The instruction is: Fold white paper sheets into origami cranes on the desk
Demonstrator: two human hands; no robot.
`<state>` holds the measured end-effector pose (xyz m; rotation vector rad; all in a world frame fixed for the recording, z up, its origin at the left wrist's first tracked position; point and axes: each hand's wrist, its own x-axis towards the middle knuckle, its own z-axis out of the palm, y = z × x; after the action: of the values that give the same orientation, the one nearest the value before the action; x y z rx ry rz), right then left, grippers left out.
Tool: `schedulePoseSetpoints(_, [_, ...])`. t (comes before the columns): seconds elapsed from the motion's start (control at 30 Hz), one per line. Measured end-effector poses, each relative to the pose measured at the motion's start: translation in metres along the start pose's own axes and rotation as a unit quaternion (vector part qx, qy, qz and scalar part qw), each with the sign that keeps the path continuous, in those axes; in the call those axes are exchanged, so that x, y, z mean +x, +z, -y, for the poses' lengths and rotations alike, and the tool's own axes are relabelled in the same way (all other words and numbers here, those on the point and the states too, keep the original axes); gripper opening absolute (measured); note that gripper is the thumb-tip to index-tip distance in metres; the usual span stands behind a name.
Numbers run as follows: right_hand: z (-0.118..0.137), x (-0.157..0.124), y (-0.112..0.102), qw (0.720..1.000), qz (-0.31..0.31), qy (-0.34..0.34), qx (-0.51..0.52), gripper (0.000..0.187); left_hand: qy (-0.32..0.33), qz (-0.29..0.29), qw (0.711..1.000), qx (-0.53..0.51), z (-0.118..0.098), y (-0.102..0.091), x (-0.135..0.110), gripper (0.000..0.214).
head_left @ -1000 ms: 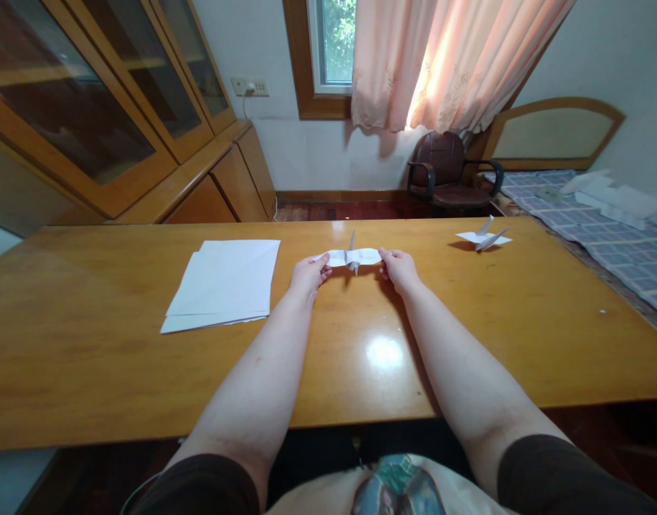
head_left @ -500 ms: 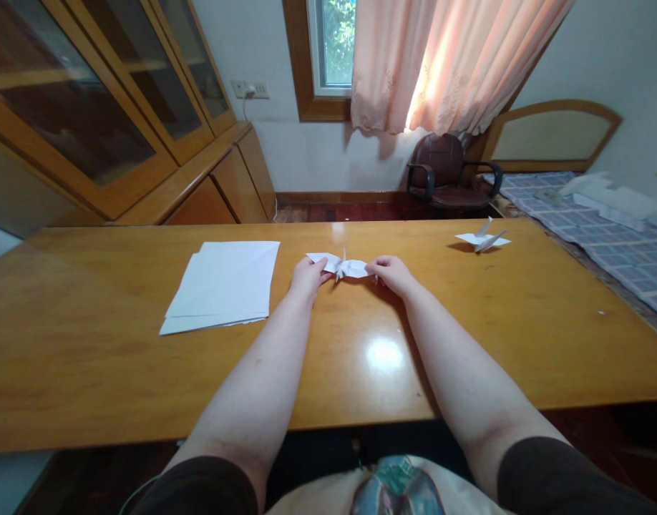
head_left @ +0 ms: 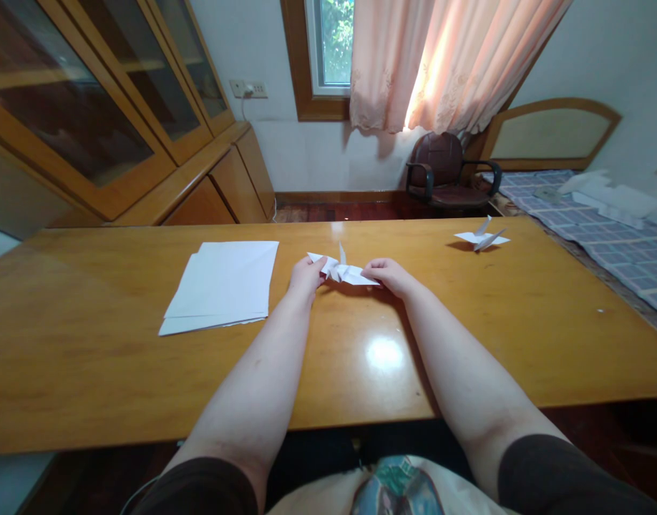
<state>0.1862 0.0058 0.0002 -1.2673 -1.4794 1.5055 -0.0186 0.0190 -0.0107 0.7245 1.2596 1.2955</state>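
A white folded paper crane lies low over the wooden table, near its far middle. My left hand pinches the crane's left wing. My right hand is closed on the right wing. One thin paper point sticks up from the crane's middle. Both forearms stretch straight out from my body toward it.
A stack of white paper sheets lies left of my hands. A second finished paper crane stands at the table's far right. Beyond the table are a glass-door cabinet, a brown armchair and a bed.
My hands have come closer together and dropped toward the table, so the crane's wings, stretched flat a second ago, now sag and bunch between them.
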Motion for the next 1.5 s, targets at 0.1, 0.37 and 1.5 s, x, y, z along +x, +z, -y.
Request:
schedulePoseSetpoints(0.1, [-0.002, 0.001, 0.0, 1.0, 0.004, 0.0, -0.005, 0.019, 0.015, -0.014, 1.0, 0.022, 0.001, -0.001, 0.002, 0.017])
schedulePoseSetpoints(0.37, [-0.002, 0.0, 0.001, 1.0, 0.004, -0.01, -0.003, 0.021, 0.008, -0.016, 1.0, 0.014, 0.005, 0.001, 0.007, 0.021])
schedulePoseSetpoints(1.5, [-0.022, 0.015, -0.007, 0.897, -0.402, -0.135, -0.124, 0.021, 0.063, -0.027, 0.993, 0.094, 0.007, 0.006, 0.001, 0.021])
